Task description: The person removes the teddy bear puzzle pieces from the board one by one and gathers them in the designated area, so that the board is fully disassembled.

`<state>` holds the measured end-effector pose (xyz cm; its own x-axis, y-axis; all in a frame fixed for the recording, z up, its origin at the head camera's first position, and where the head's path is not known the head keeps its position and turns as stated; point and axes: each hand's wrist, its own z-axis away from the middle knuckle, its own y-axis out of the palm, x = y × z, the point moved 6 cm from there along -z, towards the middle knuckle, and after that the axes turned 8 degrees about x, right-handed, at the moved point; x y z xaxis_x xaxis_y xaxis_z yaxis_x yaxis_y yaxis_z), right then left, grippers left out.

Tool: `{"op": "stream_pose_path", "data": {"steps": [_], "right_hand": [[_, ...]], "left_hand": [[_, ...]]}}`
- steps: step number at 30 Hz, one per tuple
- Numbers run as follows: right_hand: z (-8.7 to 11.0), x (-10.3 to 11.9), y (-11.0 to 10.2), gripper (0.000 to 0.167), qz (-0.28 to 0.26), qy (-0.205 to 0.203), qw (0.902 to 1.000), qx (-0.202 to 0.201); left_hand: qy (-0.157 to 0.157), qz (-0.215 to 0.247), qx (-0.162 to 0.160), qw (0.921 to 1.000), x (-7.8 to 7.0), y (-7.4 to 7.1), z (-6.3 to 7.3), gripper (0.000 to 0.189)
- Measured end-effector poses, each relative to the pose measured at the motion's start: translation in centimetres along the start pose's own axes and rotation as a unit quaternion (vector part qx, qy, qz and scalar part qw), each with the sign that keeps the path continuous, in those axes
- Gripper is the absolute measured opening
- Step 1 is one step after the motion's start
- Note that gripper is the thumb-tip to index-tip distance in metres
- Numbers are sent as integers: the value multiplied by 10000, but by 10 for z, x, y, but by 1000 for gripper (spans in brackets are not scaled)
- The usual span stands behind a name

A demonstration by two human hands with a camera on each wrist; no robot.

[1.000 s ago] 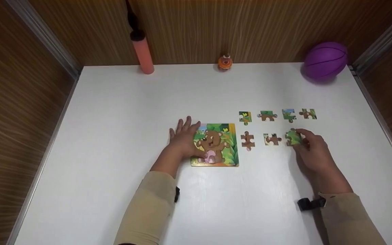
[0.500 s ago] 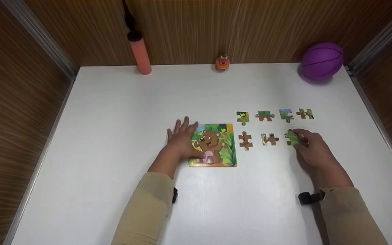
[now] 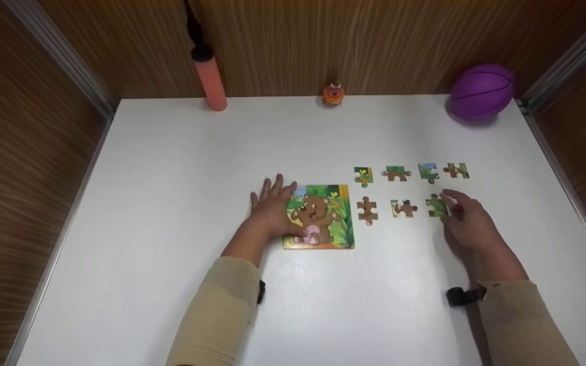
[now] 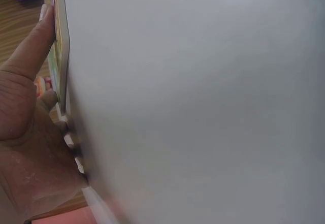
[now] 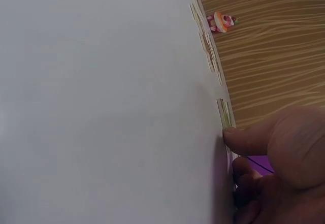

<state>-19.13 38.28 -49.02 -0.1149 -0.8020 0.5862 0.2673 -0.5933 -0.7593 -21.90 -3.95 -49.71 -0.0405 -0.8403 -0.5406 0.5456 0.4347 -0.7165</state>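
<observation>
In the head view my left hand [image 3: 271,211] lies beside the square bear puzzle board [image 3: 333,229], fingers spread, its thumb resting on the board's lower left. The left wrist view shows that thumb [image 4: 38,46] over the board's edge [image 4: 62,46]. My right hand [image 3: 468,221] is at the right side of a flat green puzzle piece [image 3: 436,206], thumb and index finger parted around its right end. In the right wrist view the thumb tip [image 5: 232,135] is right by this piece [image 5: 225,113]; whether it touches is unclear.
Loose puzzle pieces lie in two rows: a bear-and-leaf piece [image 3: 457,170], a blue-sky piece [image 3: 428,172] and several more, including a brown piece [image 3: 368,210] next to the board. Along the back wall are a pink pump [image 3: 212,86], a small figurine [image 3: 333,95] and a purple ball [image 3: 482,92].
My right index finger has moved off the green piece's top knob, slightly to the right, and the piece now lies flat. The left hand stays on the board. The head view has shifted slightly.
</observation>
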Motion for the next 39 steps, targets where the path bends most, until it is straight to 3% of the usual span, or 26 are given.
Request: {"op": "stream_pose_path", "data": {"steps": [8,13,19,22,30,39], "right_hand": [[15,7,3,62,-224,97,9972,-703],[24,30,8,56,-317,-328,9931,-1078],[28,65,30,48,-371,-872,9875,-1258],[28,79,44,45,-401,-1055,9864,-1193],[27,110,84,47,-301,-1222,9906,-530],[30,138,113,48,-412,-1361,9897,-154]], "left_hand": [[32,-27,72,10000,-3,4,0,126],[46,7,26,10000,-3,4,-1,126],[75,83,-6,9999,0,3,-1,125],[51,68,-17,10000,0,3,-1,125],[44,81,-31,10000,1,2,0,126],[43,-36,-7,10000,0,3,-1,126]]}}
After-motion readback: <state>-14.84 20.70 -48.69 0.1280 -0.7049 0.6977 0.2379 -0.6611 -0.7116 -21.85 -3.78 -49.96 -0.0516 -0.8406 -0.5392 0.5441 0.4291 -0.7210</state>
